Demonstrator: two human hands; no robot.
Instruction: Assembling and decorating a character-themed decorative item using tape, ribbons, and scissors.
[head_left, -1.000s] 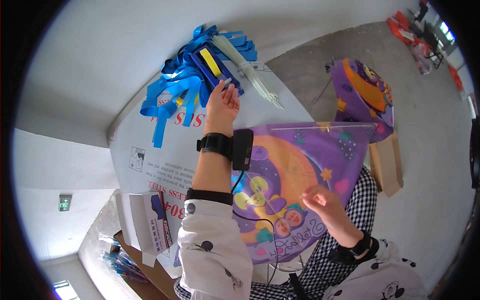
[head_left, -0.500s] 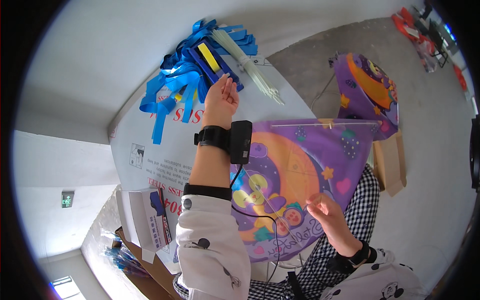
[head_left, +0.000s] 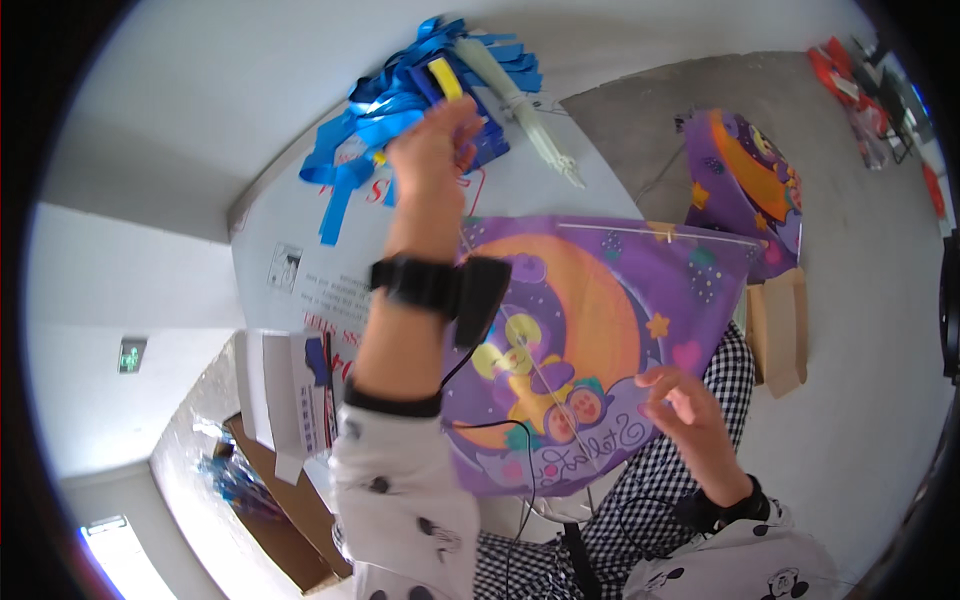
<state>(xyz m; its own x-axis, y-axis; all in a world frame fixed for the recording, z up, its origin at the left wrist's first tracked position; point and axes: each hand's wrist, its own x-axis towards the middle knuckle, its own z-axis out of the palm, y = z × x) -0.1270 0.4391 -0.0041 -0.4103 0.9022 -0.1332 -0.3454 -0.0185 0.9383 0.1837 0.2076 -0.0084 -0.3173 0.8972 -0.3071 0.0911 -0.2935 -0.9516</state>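
Apparently at the reaching step, the left hand (head_left: 432, 142) curls at the far blue tape dispenser (head_left: 489, 150), grip unclear, likely needing a firm pinch. The half-open right hand (head_left: 690, 410) looks empty above the near purple kite (head_left: 690, 290).

Kite (head_left: 605, 325): purple ground, orange crescent-moon print. Tape dispenser (head_left: 489, 147): dark blue, yellow centre. Streamers (head_left: 392, 125): bright blue. Rods (head_left: 525, 113): off-white. Trousers (head_left: 732, 378): black-and-white check. Sleeve (head_left: 400, 500): white, black motifs.
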